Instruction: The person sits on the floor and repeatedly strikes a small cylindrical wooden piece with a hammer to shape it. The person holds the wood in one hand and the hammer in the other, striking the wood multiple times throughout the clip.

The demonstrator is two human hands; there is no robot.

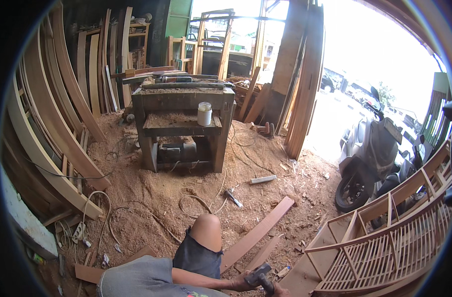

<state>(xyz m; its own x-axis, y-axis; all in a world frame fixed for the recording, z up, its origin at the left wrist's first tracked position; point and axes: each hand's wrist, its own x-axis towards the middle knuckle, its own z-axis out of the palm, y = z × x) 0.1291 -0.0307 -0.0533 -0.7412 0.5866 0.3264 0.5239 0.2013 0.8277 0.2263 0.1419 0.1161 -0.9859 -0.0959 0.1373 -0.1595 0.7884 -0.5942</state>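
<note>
My left forearm crosses the bottom of the view from my grey shirt, and my left hand [242, 283] lies curled against the dark head of a hammer [259, 275]. Whether it grips anything is hidden. The hammer's handle runs down and right into my right hand [280, 292], which only just shows at the lower edge and is closed on the handle. My bare knee [206, 230] and dark shorts rise just above the arm. A long reddish plank [258, 232] lies on the sawdust floor just beyond the hammer.
A wooden lattice frame [384, 247] lies at the right, with a parked scooter [369, 153] behind it. A planer bench [184, 123] holding a white jar [204, 113] stands ahead. Curved boards [53, 128] lean at the left. Cables, a power strip [78, 231] and offcuts litter the sawdust.
</note>
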